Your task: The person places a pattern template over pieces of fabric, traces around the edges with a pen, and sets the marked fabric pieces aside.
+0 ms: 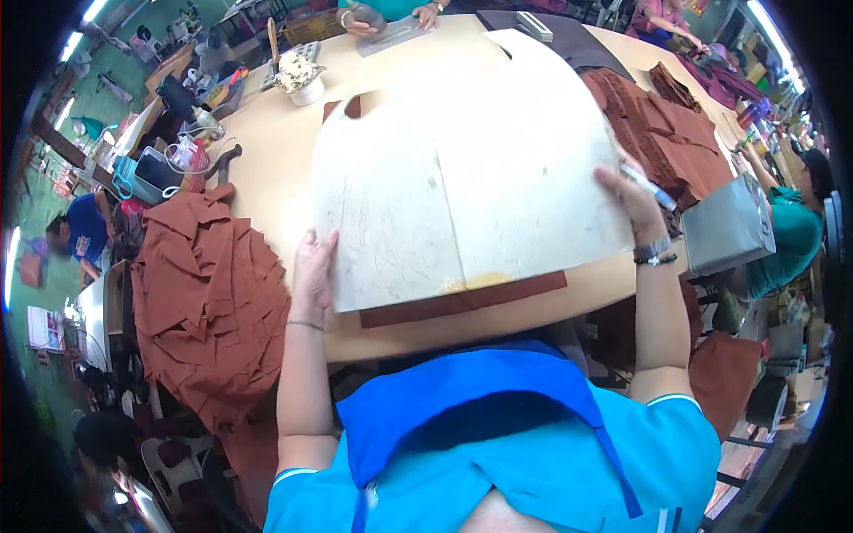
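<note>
A large white pattern board with curved top edges, a line down its middle and scuffs is held tilted over the table. My left hand grips its left edge near the bottom corner, the thumb upright along it. At the right edge, my right hand grips the board and also has a white and blue marker pen between its fingers. Beneath the board lies brown fabric; its lower strip shows past the board's edge, and the rest is mostly hidden.
A pile of cut brown fabric pieces hangs over the table's left side. More brown fabric is stacked at right, near a grey metal box. A white pot stands at back left. Across the wooden table, a co-worker's hands handle a sheet.
</note>
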Motion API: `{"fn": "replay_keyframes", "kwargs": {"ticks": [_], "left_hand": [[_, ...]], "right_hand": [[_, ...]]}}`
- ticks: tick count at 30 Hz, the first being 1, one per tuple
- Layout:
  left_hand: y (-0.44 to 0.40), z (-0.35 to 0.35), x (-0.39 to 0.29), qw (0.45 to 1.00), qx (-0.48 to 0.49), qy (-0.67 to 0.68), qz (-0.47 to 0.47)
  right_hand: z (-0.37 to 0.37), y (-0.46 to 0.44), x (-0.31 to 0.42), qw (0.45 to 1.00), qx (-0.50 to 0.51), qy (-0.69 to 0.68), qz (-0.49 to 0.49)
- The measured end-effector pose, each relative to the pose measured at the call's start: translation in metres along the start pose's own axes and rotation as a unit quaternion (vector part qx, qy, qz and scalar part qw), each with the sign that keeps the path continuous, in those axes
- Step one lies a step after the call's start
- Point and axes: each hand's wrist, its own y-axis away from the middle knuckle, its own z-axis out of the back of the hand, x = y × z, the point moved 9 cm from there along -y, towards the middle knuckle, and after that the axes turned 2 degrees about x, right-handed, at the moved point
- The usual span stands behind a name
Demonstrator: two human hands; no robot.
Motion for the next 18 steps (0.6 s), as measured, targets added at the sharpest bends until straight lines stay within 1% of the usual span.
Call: {"fn": "replay_keyframes", "kwargs": {"ticks": [1,2,4,5,8,9,11,14,17,18], "left_hand": [[0.006,0.010,-0.007,0.999,-0.024,-0.044,-0.019],[0.009,0.016,-0.007,0.994,-0.022,-0.102,-0.033],[0.014,0.023,-0.002,0.974,-0.017,-0.218,-0.059],[0.016,0.023,-0.001,0.967,-0.016,-0.242,-0.075],[0.015,0.029,0.000,0.940,-0.040,-0.335,-0.049],[0.014,0.033,0.001,0.924,-0.051,-0.376,-0.039],[0.011,0.040,0.001,0.887,-0.071,-0.456,-0.019],[0.017,0.028,-0.016,0.836,-0.099,-0.539,-0.029],[0.018,0.032,-0.018,0.815,-0.120,-0.563,-0.062],[0.017,0.032,-0.017,0.820,-0.116,-0.556,-0.064]], "right_hand": [[0.008,0.004,-0.021,0.999,-0.004,0.028,-0.025],[0.015,0.008,-0.045,0.997,-0.008,0.057,-0.051],[0.017,0.014,-0.085,0.991,0.002,0.120,-0.067],[0.018,0.016,-0.102,0.986,0.008,0.152,-0.075],[0.041,0.022,-0.130,0.950,-0.045,0.296,-0.089],[0.040,0.025,-0.127,0.948,-0.073,0.297,-0.090],[0.036,0.026,-0.125,0.951,-0.080,0.289,-0.071],[0.031,0.026,-0.120,0.953,-0.089,0.287,-0.051],[0.036,0.025,-0.124,0.945,-0.096,0.310,-0.049],[0.037,0.024,-0.125,0.941,-0.098,0.321,-0.050]]}}
